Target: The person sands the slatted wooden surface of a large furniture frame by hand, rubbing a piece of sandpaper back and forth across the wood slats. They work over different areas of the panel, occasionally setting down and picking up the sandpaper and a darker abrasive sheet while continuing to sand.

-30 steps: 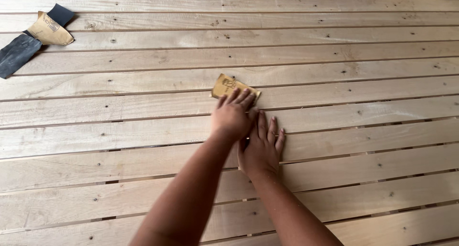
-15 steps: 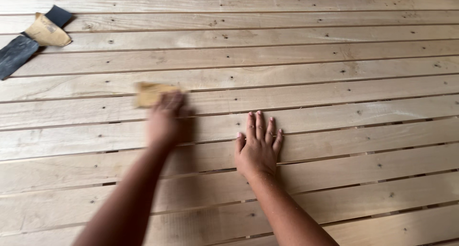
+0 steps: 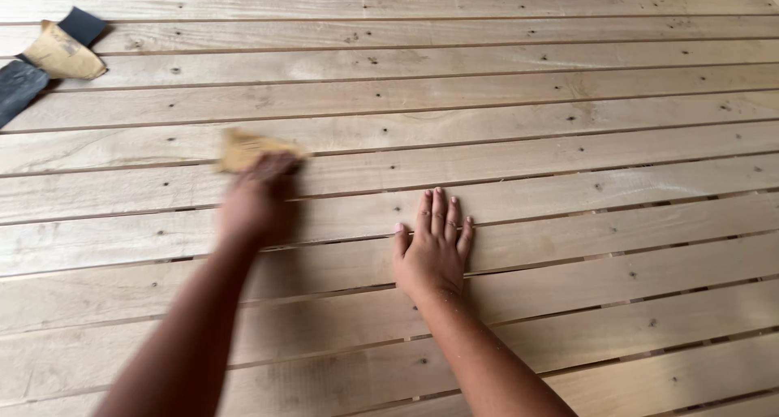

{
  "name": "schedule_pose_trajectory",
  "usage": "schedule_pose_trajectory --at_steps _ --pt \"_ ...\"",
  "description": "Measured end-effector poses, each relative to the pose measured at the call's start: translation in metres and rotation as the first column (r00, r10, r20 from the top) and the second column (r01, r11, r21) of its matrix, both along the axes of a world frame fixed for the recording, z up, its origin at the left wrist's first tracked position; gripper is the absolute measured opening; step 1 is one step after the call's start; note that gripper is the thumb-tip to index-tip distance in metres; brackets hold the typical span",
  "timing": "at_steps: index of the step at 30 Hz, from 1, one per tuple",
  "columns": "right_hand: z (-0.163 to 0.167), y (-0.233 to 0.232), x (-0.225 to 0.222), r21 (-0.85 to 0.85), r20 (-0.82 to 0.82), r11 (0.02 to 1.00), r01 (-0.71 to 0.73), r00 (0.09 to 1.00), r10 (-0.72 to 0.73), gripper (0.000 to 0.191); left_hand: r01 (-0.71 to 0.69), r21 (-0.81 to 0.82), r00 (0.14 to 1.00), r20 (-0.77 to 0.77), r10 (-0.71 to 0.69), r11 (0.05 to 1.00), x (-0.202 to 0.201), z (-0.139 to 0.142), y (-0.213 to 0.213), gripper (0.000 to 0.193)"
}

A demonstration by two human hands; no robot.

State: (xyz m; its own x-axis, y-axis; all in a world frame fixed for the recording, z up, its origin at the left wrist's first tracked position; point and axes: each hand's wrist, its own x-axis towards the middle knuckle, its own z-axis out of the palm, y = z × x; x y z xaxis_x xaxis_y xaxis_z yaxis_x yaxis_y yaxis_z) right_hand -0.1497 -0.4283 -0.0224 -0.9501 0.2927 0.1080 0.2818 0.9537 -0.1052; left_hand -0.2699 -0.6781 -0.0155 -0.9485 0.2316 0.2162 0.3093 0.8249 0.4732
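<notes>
My left hand (image 3: 258, 202) presses a tan piece of sandpaper (image 3: 243, 148) against a pale wooden slat (image 3: 527, 125); both are blurred by motion. The paper sticks out beyond my fingertips, up and to the left. My right hand (image 3: 434, 251) lies flat on a nearer slat, palm down with the fingers together, holding nothing. It rests about a hand's width to the right of my left hand. Both forearms reach in from the bottom edge.
The surface is a platform of long horizontal wooden slats (image 3: 617, 255) with narrow dark gaps and small knots. At the top left lie a folded tan sheet of sandpaper (image 3: 63, 53) and a dark grey strip (image 3: 19, 88) beside it.
My left hand has slid the sandpaper to the left along the slat, away from my right hand. My right hand has stayed flat in the same spot.
</notes>
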Motion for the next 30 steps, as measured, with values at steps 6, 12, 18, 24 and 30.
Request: schedule_pose_trajectory --at_steps 6,12,18,24,30 --pt "-0.003 0.0 -0.004 0.014 0.005 1.0 0.007 1.0 -0.007 0.075 -0.374 -0.082 0.927 -0.075 0.368 0.924 0.006 0.006 -0.093 0.047" --pt "-0.006 0.002 -0.004 0.047 0.035 0.999 -0.022 0.999 0.02 0.077 0.134 -0.09 0.991 0.023 -0.133 0.987 0.009 -0.005 0.131 0.058" --pt "-0.003 0.003 -0.007 0.035 0.056 0.999 -0.001 0.998 -0.001 0.076 0.158 -0.064 0.987 0.038 -0.156 0.985 0.017 0.021 0.102 0.045" --pt "-0.014 0.006 -0.009 0.001 -0.031 1.0 0.007 0.999 -0.007 0.072 -0.328 -0.077 0.936 0.109 0.335 0.941 0.04 0.05 -0.117 0.04" --pt "-0.02 -0.017 -0.001 -0.267 -0.446 0.9 -0.344 0.872 0.201 0.064 -0.68 0.652 0.733 0.619 0.283 0.335 0.115 0.08 -0.193 0.042"
